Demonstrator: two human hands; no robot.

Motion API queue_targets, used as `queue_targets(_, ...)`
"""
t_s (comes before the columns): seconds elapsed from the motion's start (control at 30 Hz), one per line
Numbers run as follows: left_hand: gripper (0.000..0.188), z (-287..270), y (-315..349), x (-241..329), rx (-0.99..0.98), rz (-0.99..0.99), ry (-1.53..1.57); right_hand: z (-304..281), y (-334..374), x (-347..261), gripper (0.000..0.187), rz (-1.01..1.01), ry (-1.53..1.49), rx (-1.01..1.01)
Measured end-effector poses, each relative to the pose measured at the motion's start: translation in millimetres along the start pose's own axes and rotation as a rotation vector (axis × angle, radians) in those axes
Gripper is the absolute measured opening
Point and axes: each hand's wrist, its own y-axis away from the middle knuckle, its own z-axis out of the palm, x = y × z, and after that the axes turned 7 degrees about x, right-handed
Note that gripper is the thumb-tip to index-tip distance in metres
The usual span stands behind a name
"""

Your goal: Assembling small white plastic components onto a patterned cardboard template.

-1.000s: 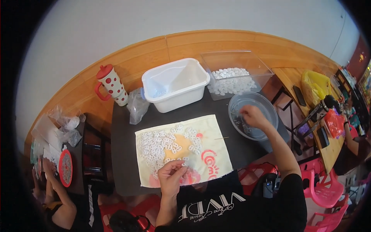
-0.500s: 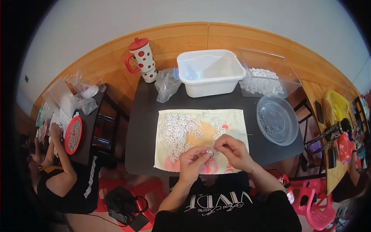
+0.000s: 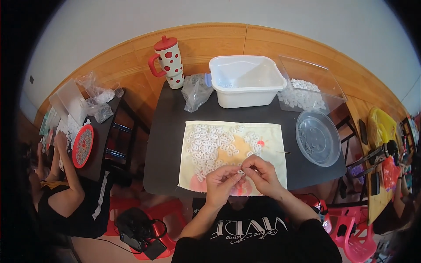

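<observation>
1. Dark square table (image 3: 166,144) at centre, its bare top showing along the left side and the near left corner.
2. On the middle of it, a pale cloth (image 3: 267,136) lies flat, scattered with small white rings (image 3: 206,147).
3. Back edge: a white plastic tub (image 3: 245,81), and beside it to the left a crumpled clear bag (image 3: 195,90).
4. Back left corner: a white mug with red dots and a red lid (image 3: 169,61), standing upright.
5. Right side: a clear round bowl (image 3: 318,138), just beside the cloth.
6. Back right corner: a clear tray of white pieces (image 3: 307,92), overhanging the edge.
</observation>
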Motion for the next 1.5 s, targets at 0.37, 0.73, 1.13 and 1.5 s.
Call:
queue_targets(0.37, 0.014, 6.9, 8.5, -1.9, 0.080, 0.117, -0.138, 3.8, 3.9, 7.3, 0.007, -0.153, 0.109, -0.002)
queue_targets(0.73, 0.017, 2.6, -0.3, -1.9, 0.133, 0.098, -0.049, -25.7, 0.5, 0.0, 0.026, 0.180, -0.156, 0.104)
queue_targets(1.13, 0.016, -9.1, -11.1, -8.0, 0.161, 0.061, 0.063, -21.8, -15.2, -0.6, 0.016, -0.333, 0.751, -0.081)
queue_targets(1.5, 0.016, 5.0, -10.8, 7.6, 0.193, 0.146, 0.103, -8.9, -19.4, 16.8, 0.014, -0.444, 0.948, -0.198)
